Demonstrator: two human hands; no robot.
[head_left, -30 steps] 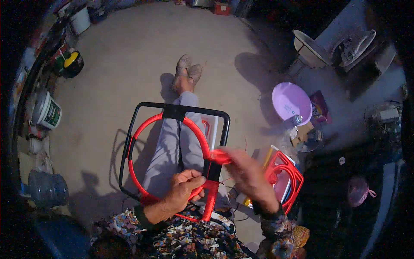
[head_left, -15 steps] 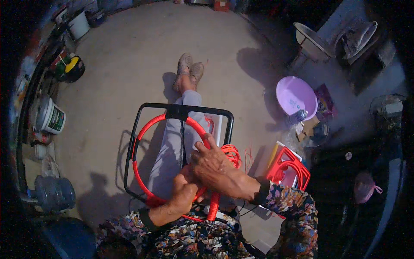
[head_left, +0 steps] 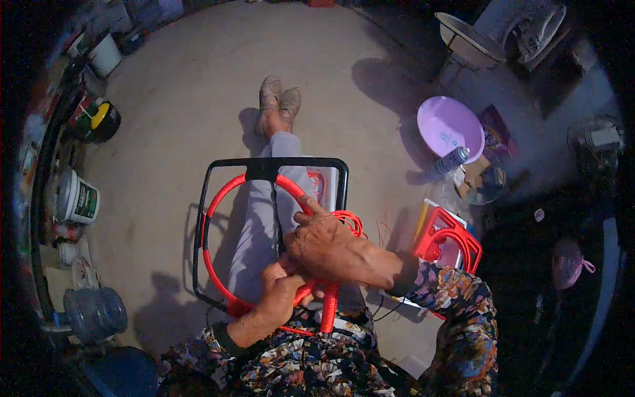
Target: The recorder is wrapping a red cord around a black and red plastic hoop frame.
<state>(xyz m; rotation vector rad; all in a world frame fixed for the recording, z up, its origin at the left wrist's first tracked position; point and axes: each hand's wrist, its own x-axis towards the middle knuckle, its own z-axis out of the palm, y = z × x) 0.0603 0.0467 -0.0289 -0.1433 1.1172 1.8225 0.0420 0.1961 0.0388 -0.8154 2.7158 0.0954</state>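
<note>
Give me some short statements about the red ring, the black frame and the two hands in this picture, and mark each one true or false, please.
1. The red ring lies inside the black frame. True.
2. Both hands are on the ring at its near side. True: the left hand grips it from below and the right hand lies over it.
3. The frame rests on a table. False: it lies across the person's outstretched legs above the concrete floor.
4. The purple basin is on the person's left. False: it is to the right.
5. A large clear water bottle lies at the left. True.
</note>
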